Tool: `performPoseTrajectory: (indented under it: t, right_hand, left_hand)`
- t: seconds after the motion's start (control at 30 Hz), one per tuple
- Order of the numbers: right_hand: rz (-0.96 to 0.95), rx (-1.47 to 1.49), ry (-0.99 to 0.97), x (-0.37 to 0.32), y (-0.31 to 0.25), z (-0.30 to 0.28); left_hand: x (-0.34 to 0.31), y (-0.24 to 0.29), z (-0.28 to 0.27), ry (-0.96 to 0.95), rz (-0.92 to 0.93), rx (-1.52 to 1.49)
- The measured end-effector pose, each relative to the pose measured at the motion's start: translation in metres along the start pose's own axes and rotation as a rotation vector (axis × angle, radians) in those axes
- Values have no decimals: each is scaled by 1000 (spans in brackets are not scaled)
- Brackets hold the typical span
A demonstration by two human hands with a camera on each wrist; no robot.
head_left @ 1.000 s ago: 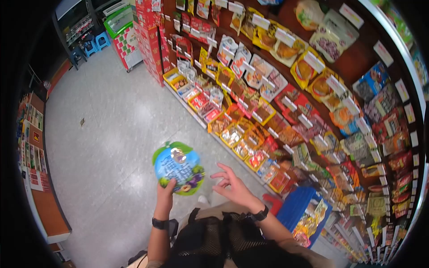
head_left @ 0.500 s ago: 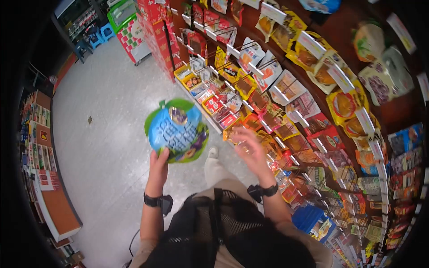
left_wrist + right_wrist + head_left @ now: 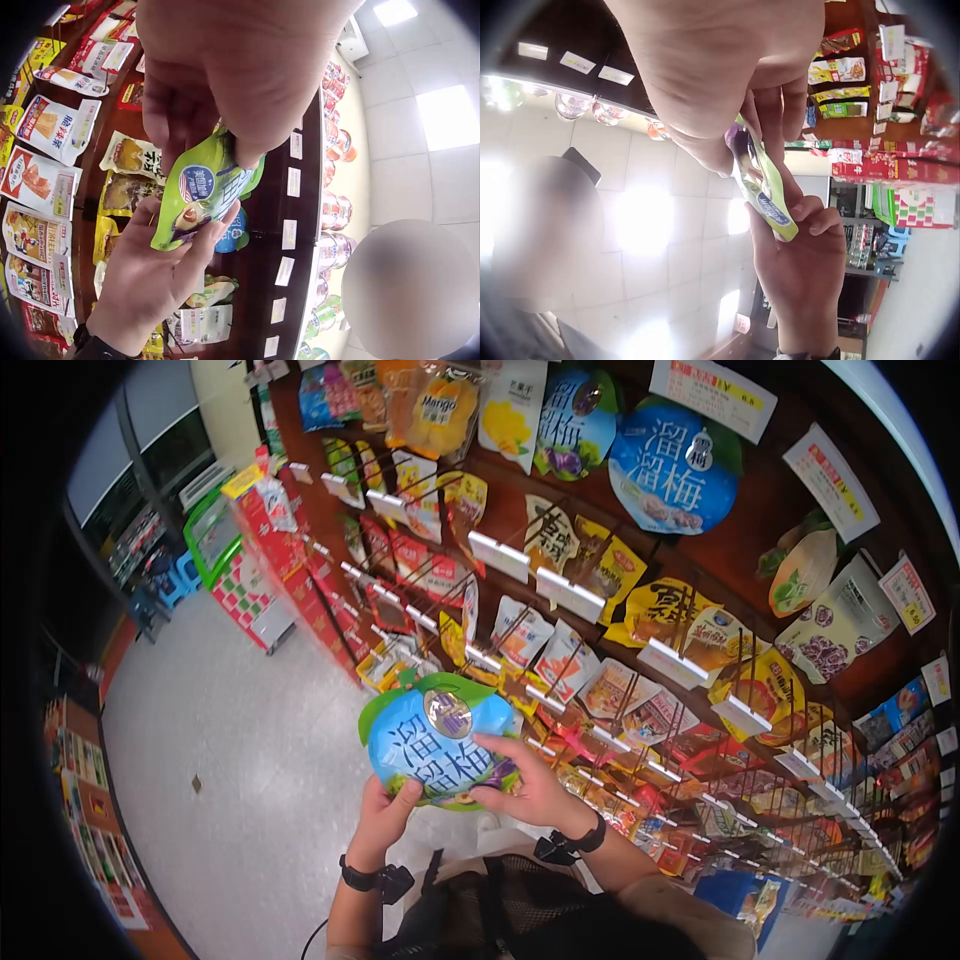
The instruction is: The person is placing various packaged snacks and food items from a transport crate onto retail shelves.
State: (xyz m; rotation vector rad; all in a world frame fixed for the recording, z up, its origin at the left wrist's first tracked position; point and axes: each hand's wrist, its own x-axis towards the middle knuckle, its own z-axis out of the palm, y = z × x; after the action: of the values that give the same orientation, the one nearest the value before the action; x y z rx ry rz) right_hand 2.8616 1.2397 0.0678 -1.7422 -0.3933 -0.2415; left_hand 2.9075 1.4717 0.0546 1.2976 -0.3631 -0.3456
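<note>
A round blue and green snack pouch (image 3: pixel 435 738) with a silver seal and large white characters is held upright in front of the shelves, in both hands. My left hand (image 3: pixel 385 815) grips its lower left edge, thumb on the front. My right hand (image 3: pixel 525 785) holds the lower right edge, fingers across the front. In the left wrist view the pouch's green back (image 3: pixel 201 193) is pinched by the left hand (image 3: pixel 225 82), with the right hand (image 3: pixel 154 274) beneath. The right wrist view shows the pouch (image 3: pixel 761 187) edge-on between both hands.
A dark wooden rack (image 3: pixel 760 510) of hanging snack packets fills the right side. Two matching blue pouches (image 3: pixel 672 465) hang at the top, among white price tags (image 3: pixel 500 555). Red stacked boxes (image 3: pixel 285 510) stand further along. Pale floor (image 3: pixel 230 760) lies to the left.
The pouch has been raised toward the shelves. My right hand, free before, has come onto its lower right edge. The view has tilted up to the upper shelves.
</note>
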Motion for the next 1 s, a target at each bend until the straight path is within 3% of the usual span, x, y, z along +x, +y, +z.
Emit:
performPoseTrajectory:
  t: [0.17, 0.3, 0.4, 0.43, 0.5, 0.53, 0.63, 0.67, 0.77, 0.9, 1.0]
  right_hand:
    - [-12, -216, 277, 31, -23, -1]
    - [-121, -401, 706, 70, -66, -8]
    - [-171, -218, 847, 114, -95, -22]
    - [-210, -296, 872, 127, -97, -27]
    - [-278, -462, 915, 145, -97, -35]
    - [-299, -370, 912, 150, -99, -32]
    - [-289, -395, 925, 152, -99, -27]
    - [-301, -392, 919, 154, -101, -25]
    - [-325, -362, 885, 168, -115, -19]
    - [-417, -453, 874, 194, -124, -28]
    - [-431, -388, 843, 204, -131, -33]
  left_hand:
    - [66, 32, -8, -223, 14, 19]
    - [158, 106, 25, -424, 400, 120]
    - [228, 170, 63, -602, 486, 189]
    - [252, 181, 72, -627, 504, 230]
    - [293, 189, 84, -533, 648, 329]
    - [298, 196, 90, -483, 723, 374]
    - [282, 216, 89, -372, 814, 495]
    - [280, 216, 87, -298, 993, 544]
    - [276, 225, 84, -291, 1179, 481]
    - [279, 240, 83, -179, 1342, 641]
    - [279, 247, 82, -126, 1311, 757]
